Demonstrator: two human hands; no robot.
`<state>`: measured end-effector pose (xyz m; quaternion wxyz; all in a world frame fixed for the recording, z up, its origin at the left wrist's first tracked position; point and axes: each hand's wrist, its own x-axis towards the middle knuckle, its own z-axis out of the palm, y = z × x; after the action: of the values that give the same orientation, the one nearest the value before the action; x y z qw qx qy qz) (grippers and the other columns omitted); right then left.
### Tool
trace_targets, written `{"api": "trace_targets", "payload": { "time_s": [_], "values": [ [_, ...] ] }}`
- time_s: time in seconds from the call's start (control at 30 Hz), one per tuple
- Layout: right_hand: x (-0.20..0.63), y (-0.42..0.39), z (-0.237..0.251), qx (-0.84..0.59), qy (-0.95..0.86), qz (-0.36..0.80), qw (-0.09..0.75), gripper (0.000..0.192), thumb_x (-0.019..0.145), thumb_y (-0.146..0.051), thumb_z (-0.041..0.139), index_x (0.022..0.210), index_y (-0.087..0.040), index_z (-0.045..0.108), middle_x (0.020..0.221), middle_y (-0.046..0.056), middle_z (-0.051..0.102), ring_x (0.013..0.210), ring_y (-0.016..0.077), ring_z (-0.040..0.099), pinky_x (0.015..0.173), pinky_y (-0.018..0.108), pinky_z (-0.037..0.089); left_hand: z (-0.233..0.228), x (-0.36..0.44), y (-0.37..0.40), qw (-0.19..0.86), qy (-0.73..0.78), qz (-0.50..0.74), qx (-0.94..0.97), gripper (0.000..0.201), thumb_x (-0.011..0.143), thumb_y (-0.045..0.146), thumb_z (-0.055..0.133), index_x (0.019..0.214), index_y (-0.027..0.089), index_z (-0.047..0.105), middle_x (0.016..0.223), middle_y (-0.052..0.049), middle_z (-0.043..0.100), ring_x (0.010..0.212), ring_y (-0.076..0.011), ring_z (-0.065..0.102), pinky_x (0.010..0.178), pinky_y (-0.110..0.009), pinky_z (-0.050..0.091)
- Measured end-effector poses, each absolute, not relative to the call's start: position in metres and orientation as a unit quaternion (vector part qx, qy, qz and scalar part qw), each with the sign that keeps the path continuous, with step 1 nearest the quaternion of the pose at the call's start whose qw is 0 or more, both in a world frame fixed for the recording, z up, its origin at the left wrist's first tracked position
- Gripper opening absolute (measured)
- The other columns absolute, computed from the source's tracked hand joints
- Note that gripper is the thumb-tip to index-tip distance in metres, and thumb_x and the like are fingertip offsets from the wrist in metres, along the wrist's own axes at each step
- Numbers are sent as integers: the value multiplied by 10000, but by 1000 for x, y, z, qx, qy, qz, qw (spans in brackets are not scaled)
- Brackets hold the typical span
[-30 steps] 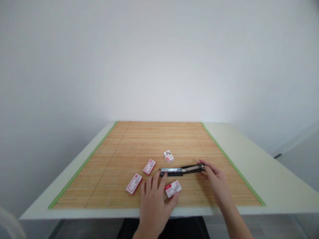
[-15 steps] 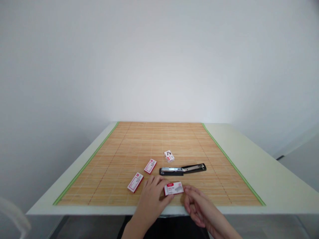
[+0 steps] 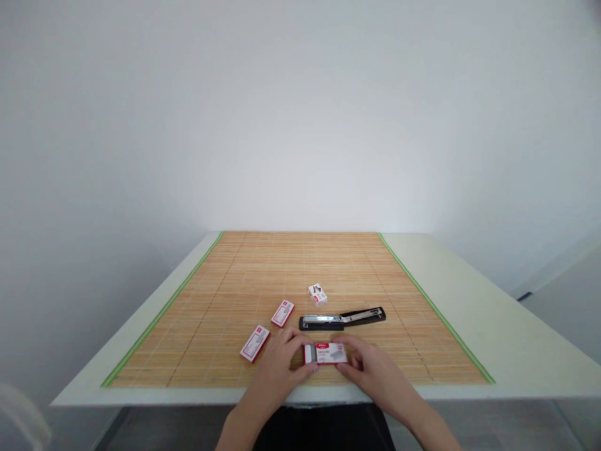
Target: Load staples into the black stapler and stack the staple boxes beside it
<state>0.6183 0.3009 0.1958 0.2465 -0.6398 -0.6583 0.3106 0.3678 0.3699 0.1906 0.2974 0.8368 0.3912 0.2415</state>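
A small white and red staple box (image 3: 325,354) is held between both hands near the mat's front edge. My left hand (image 3: 277,366) grips its left end and my right hand (image 3: 370,369) grips its right end. Just beyond the box lies a black stapler (image 3: 342,318), opened out flat with its metal channel showing, untouched.
Two more staple boxes (image 3: 255,343) (image 3: 282,313) lie to the left on the bamboo mat (image 3: 291,263), and a smaller box (image 3: 317,294) sits behind the stapler. The mat covers a pale table (image 3: 469,275) against a white wall.
My right hand left the stapler's end and came to the staple box. My left hand picked up that box, and both hands now hold it.
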Motion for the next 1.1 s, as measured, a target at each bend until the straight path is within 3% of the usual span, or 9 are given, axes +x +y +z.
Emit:
{"api": "trace_targets", "payload": {
  "time_s": [0.13,0.3,0.5,0.73,0.93,1.1],
  "values": [
    [621,304,202,-645,-666,299,226,450,892,-285,653,1341,-255,643,679,-53,614,631,153,580,588,260,345,189,365,369,281,398,257,835,305,851,362,776,1130,294,676,1201,-39,640,1166,-275,599,999,-409,484],
    [608,313,207,-650,-637,291,296,512,955,-397,591,1437,-228,549,687,-37,637,629,176,598,601,270,385,183,372,363,243,424,286,824,526,730,401,876,1171,285,614,1468,-64,524,1351,-323,509,1098,-477,451],
    [573,346,205,-647,-619,285,342,358,977,-414,536,1226,-190,661,738,26,721,702,211,670,662,293,444,182,380,362,223,424,285,830,524,650,372,917,1051,256,601,1523,-84,496,1355,-362,512,1085,-540,449],
    [554,372,183,-645,-532,338,432,303,903,-433,600,1062,-185,673,560,-55,553,498,159,517,489,248,330,181,379,363,241,423,293,823,503,642,349,923,1009,249,594,1485,-97,518,1332,-362,527,1071,-549,451],
    [551,377,205,-637,-619,241,392,181,929,-350,585,937,-224,715,569,-56,545,548,147,526,566,249,344,183,375,361,256,421,304,815,478,704,317,884,1095,266,615,1489,-91,494,1337,-342,516,1090,-513,431],
    [565,358,235,-619,-704,200,286,128,928,-286,607,904,-246,726,607,-54,588,569,129,534,582,244,305,187,372,363,272,408,275,827,408,750,316,857,1106,300,660,1130,-26,663,1080,-273,614,935,-399,464]
  ]
}}
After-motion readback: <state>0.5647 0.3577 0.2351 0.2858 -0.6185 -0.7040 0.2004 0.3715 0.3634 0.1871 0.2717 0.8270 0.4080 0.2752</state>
